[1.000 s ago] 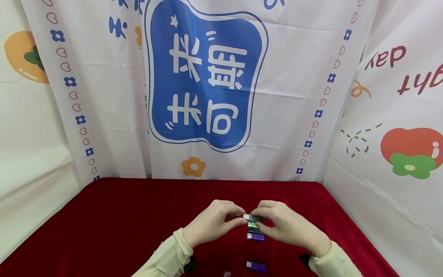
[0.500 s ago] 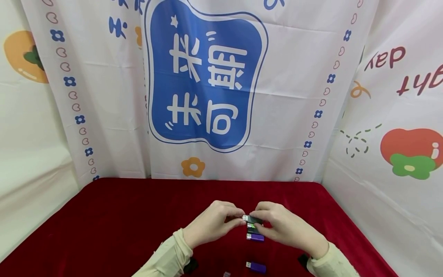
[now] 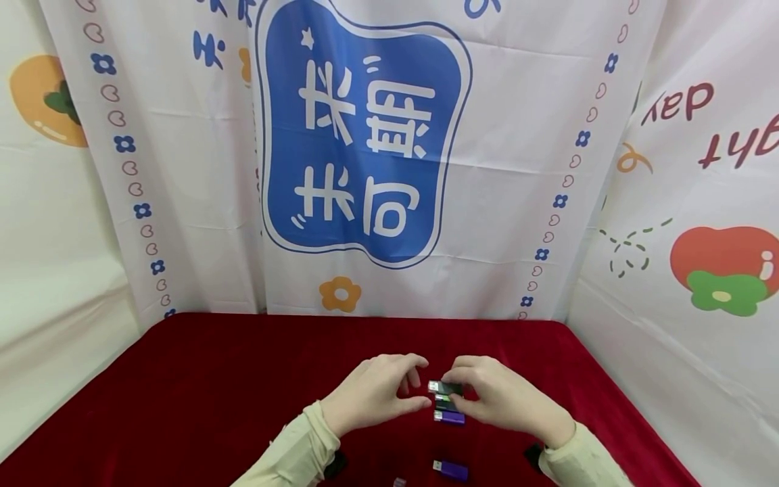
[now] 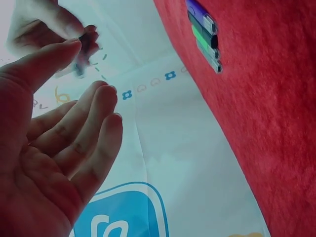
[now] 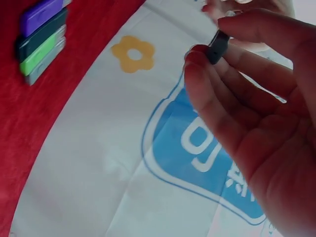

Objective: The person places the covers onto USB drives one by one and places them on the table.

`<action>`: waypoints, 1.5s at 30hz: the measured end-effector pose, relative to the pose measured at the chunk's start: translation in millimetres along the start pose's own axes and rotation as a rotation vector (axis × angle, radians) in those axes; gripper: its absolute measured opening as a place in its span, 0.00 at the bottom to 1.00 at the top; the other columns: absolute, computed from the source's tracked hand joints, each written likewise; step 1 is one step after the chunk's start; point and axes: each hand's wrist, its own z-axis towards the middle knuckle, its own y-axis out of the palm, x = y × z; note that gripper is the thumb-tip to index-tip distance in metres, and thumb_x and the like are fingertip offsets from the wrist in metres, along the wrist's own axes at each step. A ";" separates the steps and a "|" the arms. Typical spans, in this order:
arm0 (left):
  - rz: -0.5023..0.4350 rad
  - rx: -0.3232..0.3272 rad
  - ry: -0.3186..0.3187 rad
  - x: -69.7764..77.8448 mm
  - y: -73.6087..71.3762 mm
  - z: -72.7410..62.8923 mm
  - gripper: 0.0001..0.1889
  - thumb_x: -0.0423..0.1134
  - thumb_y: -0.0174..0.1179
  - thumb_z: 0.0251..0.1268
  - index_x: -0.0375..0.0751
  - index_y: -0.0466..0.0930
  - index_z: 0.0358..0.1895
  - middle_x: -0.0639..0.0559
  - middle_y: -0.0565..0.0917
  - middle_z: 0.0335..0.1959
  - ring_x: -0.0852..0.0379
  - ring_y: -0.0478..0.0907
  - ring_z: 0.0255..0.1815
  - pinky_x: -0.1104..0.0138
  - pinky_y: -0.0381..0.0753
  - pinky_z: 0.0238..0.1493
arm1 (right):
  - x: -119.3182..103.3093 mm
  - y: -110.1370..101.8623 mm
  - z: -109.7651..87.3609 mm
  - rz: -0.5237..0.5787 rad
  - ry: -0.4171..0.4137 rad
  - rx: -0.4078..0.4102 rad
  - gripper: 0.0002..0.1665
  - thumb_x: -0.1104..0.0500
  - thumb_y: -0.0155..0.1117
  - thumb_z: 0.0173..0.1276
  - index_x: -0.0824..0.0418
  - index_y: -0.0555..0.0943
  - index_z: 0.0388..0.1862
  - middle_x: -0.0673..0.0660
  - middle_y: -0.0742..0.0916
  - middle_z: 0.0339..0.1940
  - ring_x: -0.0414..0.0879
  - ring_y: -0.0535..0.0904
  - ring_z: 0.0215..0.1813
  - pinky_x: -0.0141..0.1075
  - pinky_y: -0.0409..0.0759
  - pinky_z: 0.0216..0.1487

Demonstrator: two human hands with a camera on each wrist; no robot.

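Observation:
My right hand (image 3: 508,398) pinches a dark USB stick (image 5: 218,47) between thumb and fingers, its silver plug facing left toward my left hand. The left hand (image 3: 379,396) holds nothing; its thumb and fingers are spread apart just left of that plug. Below the held stick, a row of USB sticks lies side by side on the red cloth, partly covered by the right hand in the head view. In the right wrist view the row runs purple stick (image 5: 40,17), black stick (image 5: 45,33), green stick (image 5: 39,53) and grey stick (image 5: 45,65).
Another purple USB stick (image 3: 452,470) lies nearer the front of the red cloth (image 3: 243,406), apart from the row. A small clear piece (image 3: 399,482) shows at the bottom edge. White printed curtains (image 3: 517,169) enclose the table at the back and sides.
My left fingers and thumb have come off the plug end of the dark USB stick and spread apart. The right hand keeps its pinch, almost in the same place.

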 end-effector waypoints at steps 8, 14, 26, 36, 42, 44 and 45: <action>0.040 -0.026 -0.031 -5.9 -4.2 -1.8 0.11 0.47 0.69 0.63 0.46 0.84 0.43 0.63 0.82 0.31 0.70 0.76 0.30 0.77 0.75 0.32 | 19.1 21.5 2.0 -0.154 0.103 -0.178 0.04 0.64 0.73 0.59 0.57 0.85 0.31 0.42 0.78 0.26 0.34 0.69 0.26 0.27 0.73 0.29; 0.008 -0.050 -0.041 -6.2 -5.1 -1.1 0.09 0.46 0.68 0.63 0.47 0.85 0.40 0.66 0.81 0.30 0.68 0.79 0.30 0.77 0.76 0.32 | 21.5 39.7 5.1 -0.114 0.101 -0.246 0.09 0.66 0.73 0.56 0.54 0.83 0.23 0.39 0.76 0.20 0.32 0.66 0.21 0.24 0.69 0.23; -0.011 -0.088 -0.040 -5.4 -4.8 -0.1 0.06 0.47 0.67 0.64 0.51 0.86 0.36 0.69 0.80 0.27 0.75 0.74 0.27 0.79 0.75 0.29 | 21.2 49.3 3.6 -0.113 0.122 -0.273 0.12 0.67 0.74 0.54 0.53 0.81 0.20 0.39 0.73 0.15 0.32 0.62 0.18 0.24 0.66 0.20; -0.013 -0.105 -0.042 -5.1 -4.8 -0.8 0.05 0.47 0.67 0.65 0.53 0.86 0.34 0.70 0.79 0.25 0.75 0.73 0.25 0.79 0.74 0.27 | 18.4 46.8 1.9 -0.179 0.084 -0.243 0.15 0.62 0.76 0.53 0.49 0.79 0.17 0.35 0.68 0.12 0.31 0.60 0.17 0.24 0.63 0.19; -0.017 -0.116 -0.046 -5.7 -4.1 -1.5 0.05 0.47 0.66 0.65 0.53 0.87 0.34 0.71 0.79 0.25 0.75 0.73 0.25 0.79 0.74 0.27 | 6.7 39.1 -1.0 -0.035 0.165 -0.340 0.08 0.52 0.78 0.56 0.53 0.87 0.29 0.35 0.78 0.21 0.29 0.72 0.23 0.25 0.73 0.26; -0.020 -0.122 -0.047 -5.8 -3.6 -2.0 0.05 0.47 0.66 0.65 0.53 0.87 0.34 0.71 0.79 0.25 0.75 0.73 0.25 0.79 0.74 0.27 | 1.9 37.8 -2.1 -0.029 0.164 -0.365 0.11 0.49 0.79 0.55 0.53 0.87 0.31 0.36 0.78 0.21 0.29 0.72 0.23 0.24 0.73 0.27; -0.021 -0.124 -0.048 -5.9 -3.4 -2.4 0.05 0.47 0.66 0.65 0.53 0.87 0.34 0.71 0.79 0.25 0.75 0.73 0.25 0.79 0.74 0.27 | -0.3 37.5 -2.7 -0.032 0.161 -0.370 0.12 0.48 0.79 0.54 0.52 0.87 0.31 0.36 0.78 0.21 0.28 0.72 0.24 0.24 0.73 0.27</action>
